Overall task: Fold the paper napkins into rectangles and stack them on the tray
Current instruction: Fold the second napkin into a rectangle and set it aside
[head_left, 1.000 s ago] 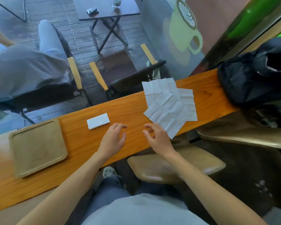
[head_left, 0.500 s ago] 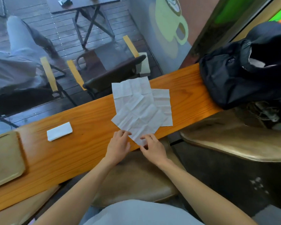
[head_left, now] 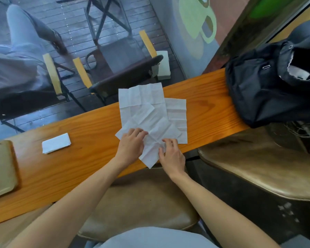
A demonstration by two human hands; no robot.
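Three unfolded white napkins (head_left: 147, 111) lie overlapped on the orange wooden counter (head_left: 89, 158), the top one turned diagonally with a corner over the near edge. My left hand (head_left: 131, 145) rests flat on its left part, fingers slightly curled. My right hand (head_left: 170, 151) pinches the napkin's near right edge with its fingertips. A folded white napkin rectangle (head_left: 56, 143) sits on the counter to the left. The tan tray (head_left: 0, 169) lies at the far left, partly cut off by the frame and holding nothing that I can see.
A black backpack (head_left: 272, 83) fills the counter's right end. Tan stool seats (head_left: 258, 167) stand below the near edge. Beyond the counter is a window, with chairs and a seated person's legs (head_left: 16, 51) outside.
Both hands moved from the bare counter onto the top napkin; the right hand took hold of its edge. The view shifted right, pushing the tray toward the left border.
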